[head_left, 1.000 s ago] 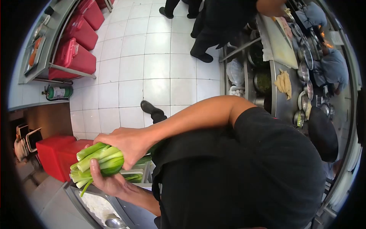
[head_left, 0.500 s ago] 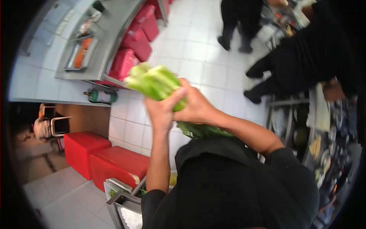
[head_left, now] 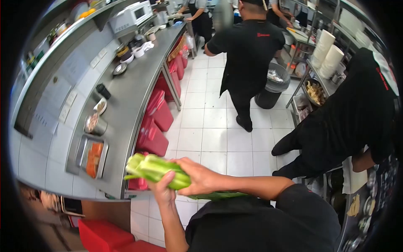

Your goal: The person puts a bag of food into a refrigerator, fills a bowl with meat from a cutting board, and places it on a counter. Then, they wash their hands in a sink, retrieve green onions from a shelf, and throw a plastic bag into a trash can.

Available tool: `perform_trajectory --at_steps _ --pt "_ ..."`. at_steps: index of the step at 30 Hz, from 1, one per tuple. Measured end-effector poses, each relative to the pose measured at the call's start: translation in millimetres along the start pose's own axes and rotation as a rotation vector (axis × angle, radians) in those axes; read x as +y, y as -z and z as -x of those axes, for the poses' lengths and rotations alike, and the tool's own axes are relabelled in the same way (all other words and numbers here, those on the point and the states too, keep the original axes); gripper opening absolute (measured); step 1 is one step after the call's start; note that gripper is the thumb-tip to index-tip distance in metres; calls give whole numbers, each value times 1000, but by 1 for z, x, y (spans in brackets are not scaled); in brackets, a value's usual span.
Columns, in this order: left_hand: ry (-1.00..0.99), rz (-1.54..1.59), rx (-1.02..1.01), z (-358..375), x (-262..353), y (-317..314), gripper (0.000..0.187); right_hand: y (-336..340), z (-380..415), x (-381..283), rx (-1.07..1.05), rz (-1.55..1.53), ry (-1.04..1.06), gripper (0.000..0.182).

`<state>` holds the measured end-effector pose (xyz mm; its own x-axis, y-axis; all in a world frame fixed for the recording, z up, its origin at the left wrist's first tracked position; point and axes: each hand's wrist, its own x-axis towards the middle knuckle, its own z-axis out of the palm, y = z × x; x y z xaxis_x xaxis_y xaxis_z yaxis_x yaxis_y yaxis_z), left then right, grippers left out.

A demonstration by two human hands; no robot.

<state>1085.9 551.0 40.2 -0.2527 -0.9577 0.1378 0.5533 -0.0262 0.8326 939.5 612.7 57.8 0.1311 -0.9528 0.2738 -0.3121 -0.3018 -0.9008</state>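
Observation:
A bunch of pale green stalks, which looks like celery (head_left: 152,167), is held up in front of my chest. Its cut ends point left, and darker green (head_left: 218,195) shows under my right forearm. My left hand (head_left: 163,188) grips the stalks from below, thumb laid over them. Farther along the bunch, my right hand (head_left: 196,176) is wrapped round it from above. Both hands are close together, and some fingers are hidden behind the stalks.
At left a steel counter (head_left: 126,90) bears a tray of orange food (head_left: 93,157). Red bins (head_left: 153,136) stand beneath. A person in black (head_left: 252,50) stands ahead beside a waste bin (head_left: 268,98); another person (head_left: 340,119) leans at the right. Red boxes (head_left: 105,235) are lower left.
The view has tilted up, showing more of the counter and room. My hands and the stalks now appear lower in the frame, still gripped. The stalks lie more level.

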Motion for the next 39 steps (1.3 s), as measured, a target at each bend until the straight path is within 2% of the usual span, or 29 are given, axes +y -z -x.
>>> perform_trajectory --at_steps 2,4,6,7,8,10,11,14,16,20,22,24,26,29,33,36,39 --pt "-36 33 60 -20 3 7 68 0 -27 11 -30 24 38 88" --pt "-66 57 115 -42 3 11 67 8 -55 23 -147 -3 -24 91" --pt "-126 62 81 -70 -4 18 62 19 -85 35 -205 1 14 93" --pt "-113 57 75 -87 -5 21 62 21 -101 50 -181 -4 98 93" --pt "-93 52 72 -102 -7 24 62 34 -117 55 -232 4 85 92" --pt "-57 50 -15 -131 -11 21 66 68 -140 54 -312 -3 46 89" --pt "-39 60 -47 -153 -14 7 68 88 -150 62 -274 15 84 86" --pt "27 32 -235 -217 -37 -47 71 167 -155 62 -227 102 -116 86" --pt "67 26 -424 -259 -69 -74 71 211 -126 81 83 270 -66 74" --pt "215 -68 -608 -299 -116 -172 68 297 -51 86 609 211 -404 45" --pt "270 -86 -728 -316 -154 -217 60 326 -7 96 901 126 -502 38" --pt "315 -76 -807 -327 -194 -275 58 348 36 120 1172 170 -628 31" --pt "352 -53 -889 -336 -229 -336 54 367 74 144 1281 64 -733 27" --pt "330 -3 -920 -346 -276 -426 45 399 98 178 1437 -8 -773 26" --pt "326 7 -957 -375 -334 -532 38 477 108 199 1420 30 -803 27" --pt "340 37 -912 -413 -368 -580 36 533 95 205 1386 140 -831 27" --pt "317 114 -845 -461 -395 -606 41 582 74 222 1409 120 -783 27"
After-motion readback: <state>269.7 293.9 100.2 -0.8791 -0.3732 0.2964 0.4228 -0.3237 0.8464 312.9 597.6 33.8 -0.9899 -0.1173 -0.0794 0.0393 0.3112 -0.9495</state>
